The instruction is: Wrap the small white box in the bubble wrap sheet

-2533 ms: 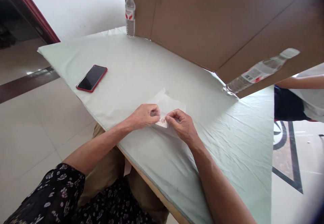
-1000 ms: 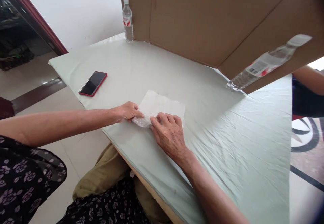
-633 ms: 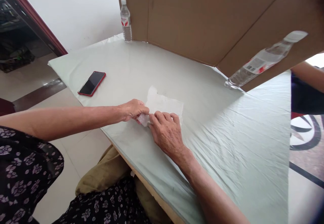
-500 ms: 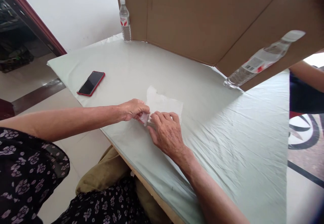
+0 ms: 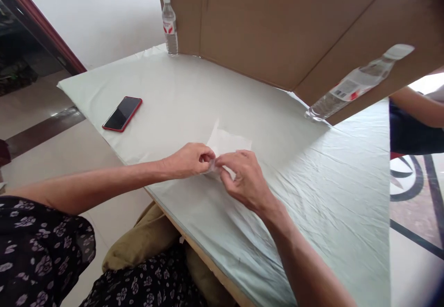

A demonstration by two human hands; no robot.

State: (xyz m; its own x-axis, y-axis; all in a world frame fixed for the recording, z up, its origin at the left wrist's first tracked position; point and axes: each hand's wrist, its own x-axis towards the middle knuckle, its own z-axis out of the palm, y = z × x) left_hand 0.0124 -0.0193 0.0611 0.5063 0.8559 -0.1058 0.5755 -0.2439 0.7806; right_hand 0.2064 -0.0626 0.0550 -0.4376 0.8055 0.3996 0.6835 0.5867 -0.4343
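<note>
A thin white tissue (image 5: 227, 141) lies partly on the cloth-covered table (image 5: 166, 85), its near edge bunched up between my hands. My left hand (image 5: 192, 159) pinches that gathered edge between thumb and fingers. Just to its right, my right hand (image 5: 244, 175) also has thumb and forefinger at the bunched edge, the fingers curled. The two sets of fingertips almost meet. Whether anything is wrapped inside the bunched part is hidden by my fingers.
A phone in a red case (image 5: 122, 113) lies at the table's left side. Brown cardboard panels (image 5: 249, 29) stand at the back, with one water bottle (image 5: 169, 27) at the left and another bottle (image 5: 357, 84) at the right. Another person's arm (image 5: 419, 106) shows at far right.
Both hands have moved slightly right and closer together. My right hand has lifted from lying over the tissue to a pinch at its near edge. The tissue's far corner now stands narrower.
</note>
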